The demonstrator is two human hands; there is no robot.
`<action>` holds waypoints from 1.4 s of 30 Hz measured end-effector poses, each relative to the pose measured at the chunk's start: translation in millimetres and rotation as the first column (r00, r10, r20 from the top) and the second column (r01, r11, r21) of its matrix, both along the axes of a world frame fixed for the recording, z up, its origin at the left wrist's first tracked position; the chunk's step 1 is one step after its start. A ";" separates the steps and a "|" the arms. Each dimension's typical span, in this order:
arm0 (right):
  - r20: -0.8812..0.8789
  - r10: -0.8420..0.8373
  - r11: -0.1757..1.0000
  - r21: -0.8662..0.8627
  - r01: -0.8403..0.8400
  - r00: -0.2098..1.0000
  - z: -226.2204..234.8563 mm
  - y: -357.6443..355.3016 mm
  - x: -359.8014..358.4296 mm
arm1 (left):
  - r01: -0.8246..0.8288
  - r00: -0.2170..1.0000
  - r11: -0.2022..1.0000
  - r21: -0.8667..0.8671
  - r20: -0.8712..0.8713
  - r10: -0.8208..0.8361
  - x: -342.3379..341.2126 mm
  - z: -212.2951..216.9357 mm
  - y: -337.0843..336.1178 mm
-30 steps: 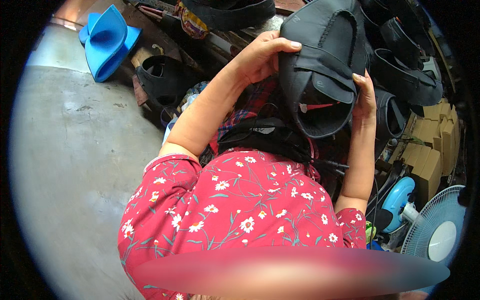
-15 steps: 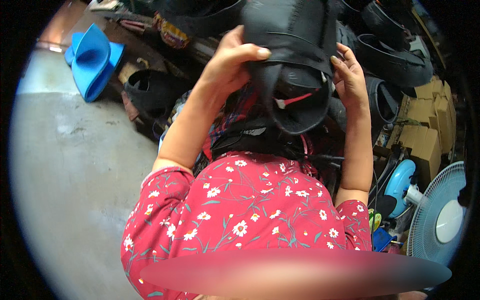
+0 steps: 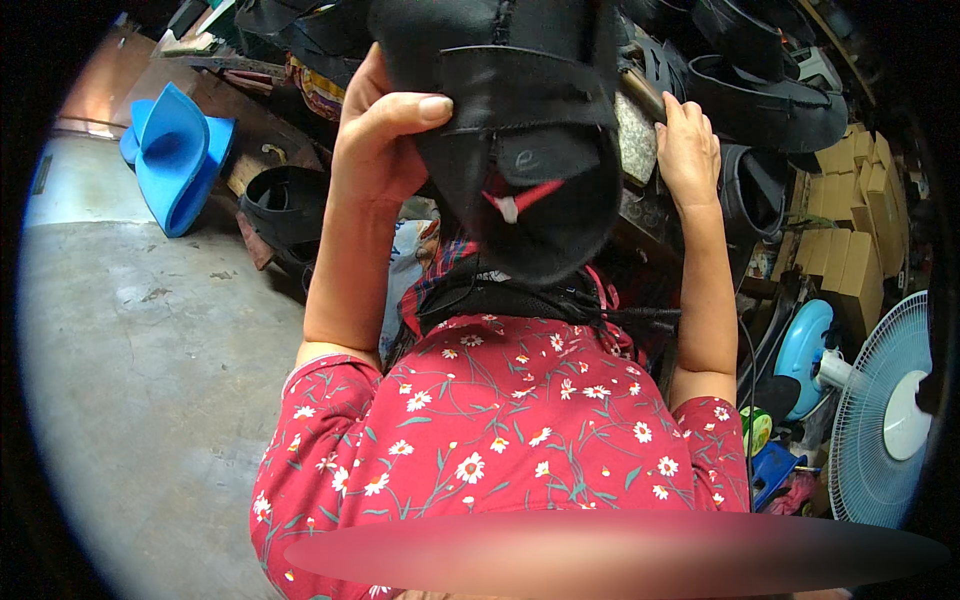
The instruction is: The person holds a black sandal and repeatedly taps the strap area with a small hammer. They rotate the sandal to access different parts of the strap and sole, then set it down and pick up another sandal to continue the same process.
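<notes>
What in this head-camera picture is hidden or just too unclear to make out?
- Black shoe part: its top is cut off by the upper edge.
- Right hand: fingertips hidden behind the shoe part.
- Left hand: fingers behind the shoe part; only the thumb shows.
- Lower picture: a blurred band covers the red flowered shirt.
- Fan: cut by the dark rim.

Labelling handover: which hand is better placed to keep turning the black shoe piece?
Left, probably. The left hand grips the black shoe piece, thumb over its edge; the right hand sits at its far side, contact hidden.

Floor (image 3: 150, 340): bare grey concrete, stained.
Left: blue moulded pieces (image 3: 178, 155).
Right: stacked cardboard boxes (image 3: 868, 220), pale blue fan (image 3: 885, 415).
</notes>
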State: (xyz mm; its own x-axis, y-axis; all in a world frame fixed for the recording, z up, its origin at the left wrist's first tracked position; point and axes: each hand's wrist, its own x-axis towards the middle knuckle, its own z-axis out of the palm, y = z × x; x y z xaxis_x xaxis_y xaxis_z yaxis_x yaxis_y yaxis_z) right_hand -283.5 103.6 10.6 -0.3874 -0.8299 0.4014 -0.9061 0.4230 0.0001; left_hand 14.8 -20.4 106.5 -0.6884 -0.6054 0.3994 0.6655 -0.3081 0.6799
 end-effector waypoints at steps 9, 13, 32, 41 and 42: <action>0.859 0.444 0.799 -0.508 0.322 0.254 7.8 3.7 5.6 | -0.064 0.982 0.989 -0.132 0.168 0.086 -25.7 3.6 -5.2; 0.751 0.654 0.673 -0.630 0.388 0.085 27.7 27.0 16.5 | -0.134 0.953 0.650 -0.748 0.082 0.291 -30.7 20.0 -12.4; 0.369 0.204 0.971 -0.193 -0.140 0.907 10.0 89.0 49.8 | 0.195 0.568 -0.454 -0.869 -0.277 0.775 -79.9 -84.2 19.3; 0.409 0.563 0.716 -0.676 -0.176 0.719 44.7 71.4 42.8 | -0.007 0.580 -0.527 -0.850 -0.433 0.690 -81.2 -107.1 6.2; 0.331 0.583 0.665 -0.719 -0.202 0.741 44.7 64.5 45.3 | -0.023 0.581 -0.530 -0.847 -0.443 0.683 -82.0 -107.0 6.1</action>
State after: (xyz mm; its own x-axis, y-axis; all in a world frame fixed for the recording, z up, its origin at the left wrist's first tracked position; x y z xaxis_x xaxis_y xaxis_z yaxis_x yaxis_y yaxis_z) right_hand -238.2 168.1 55.3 -0.3765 -0.5906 0.7137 -0.7573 -0.2475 -0.6043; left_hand -67.2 -14.3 -0.6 -0.7110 0.0521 0.7012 -0.1590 0.9595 -0.2325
